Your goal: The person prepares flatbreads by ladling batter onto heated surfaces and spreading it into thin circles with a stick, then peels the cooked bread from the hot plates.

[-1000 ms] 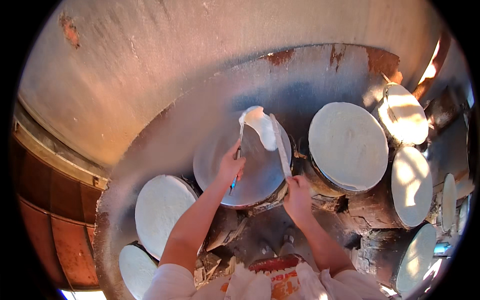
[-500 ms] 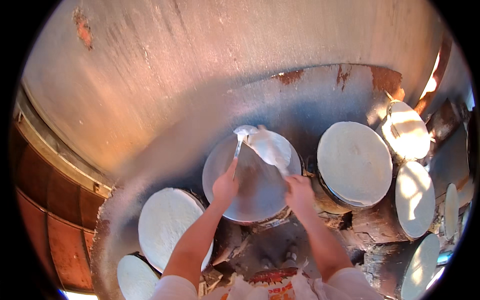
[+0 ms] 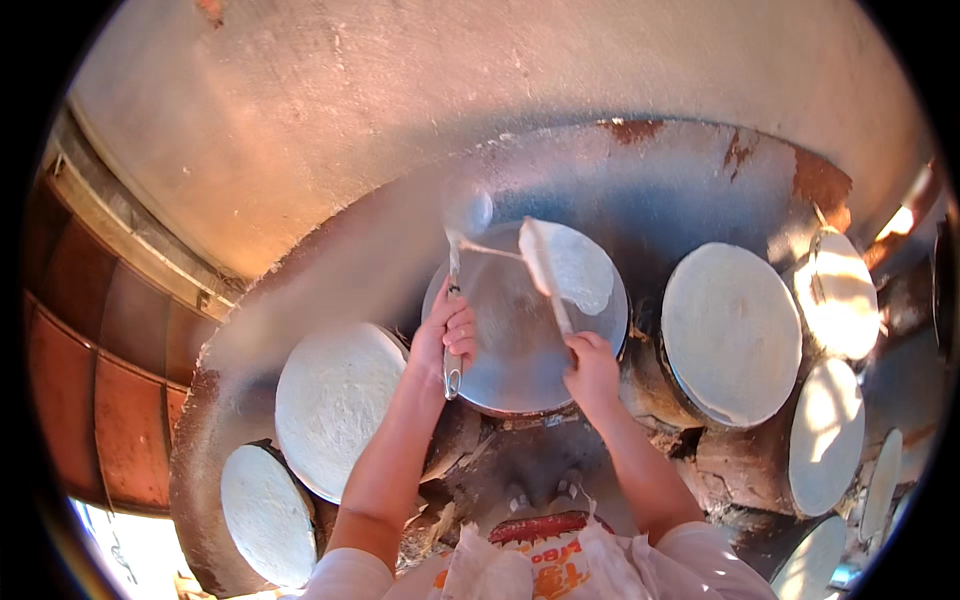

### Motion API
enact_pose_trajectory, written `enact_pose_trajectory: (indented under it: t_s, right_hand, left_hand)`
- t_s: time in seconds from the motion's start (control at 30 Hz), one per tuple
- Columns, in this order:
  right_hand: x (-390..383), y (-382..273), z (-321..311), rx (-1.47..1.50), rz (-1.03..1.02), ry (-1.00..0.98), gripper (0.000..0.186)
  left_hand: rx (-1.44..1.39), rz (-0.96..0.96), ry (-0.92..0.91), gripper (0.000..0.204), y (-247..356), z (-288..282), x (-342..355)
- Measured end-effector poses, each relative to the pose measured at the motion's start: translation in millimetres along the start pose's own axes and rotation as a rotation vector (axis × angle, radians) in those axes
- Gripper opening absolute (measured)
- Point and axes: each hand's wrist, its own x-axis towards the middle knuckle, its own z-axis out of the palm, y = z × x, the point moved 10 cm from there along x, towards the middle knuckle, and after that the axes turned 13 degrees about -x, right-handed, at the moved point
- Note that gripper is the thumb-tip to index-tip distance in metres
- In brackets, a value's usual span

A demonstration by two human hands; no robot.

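Note:
My left hand (image 3: 448, 332) grips the handle of a metal ladle (image 3: 468, 210), whose bowl is raised near the far rim of a round metal plate (image 3: 490, 365) and blurred. My right hand (image 3: 590, 365) holds a long, pale flat paddle (image 3: 557, 308) angled over the plate. White batter (image 3: 585, 275) lies on the plate's upper right beside the paddle. A thin strand stretches between ladle and paddle.
Round white-coated discs stand on blackened drums to left (image 3: 335, 410) and right (image 3: 730, 335), more at far right (image 3: 825, 435). A large curved metal wall (image 3: 420, 70) rises beyond. Rusty panels (image 3: 120, 380) line the left. My feet show below.
The ladle has lifted away from the paddle, blurred by motion. The white mass that hung from both tools now lies partly on the plate's right side. The view has shifted slightly.

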Motion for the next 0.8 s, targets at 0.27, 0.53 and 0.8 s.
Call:
enact_pose_trajectory:
  t_s: [0.27,0.53,0.8]
  right_hand:
    - [31.2,37.7,-45.2,-0.178,-0.104,0.027,0.031]
    - [84.5,-16.4,25.7,0.011,-0.446,-0.205,0.033]
    - [133.4,26.1,-17.7,-0.011,-0.532,-0.124,0.030]
  left_hand:
    - [-0.548,-0.152,-0.196,0.030,-35.6,-11.3,-8.7]
    - [-0.621,0.126,-0.165,0.030,-63.8,-28.7,1.9]
    - [-0.414,0.446,-0.030,0.036,-71.4,-44.7,-51.6]
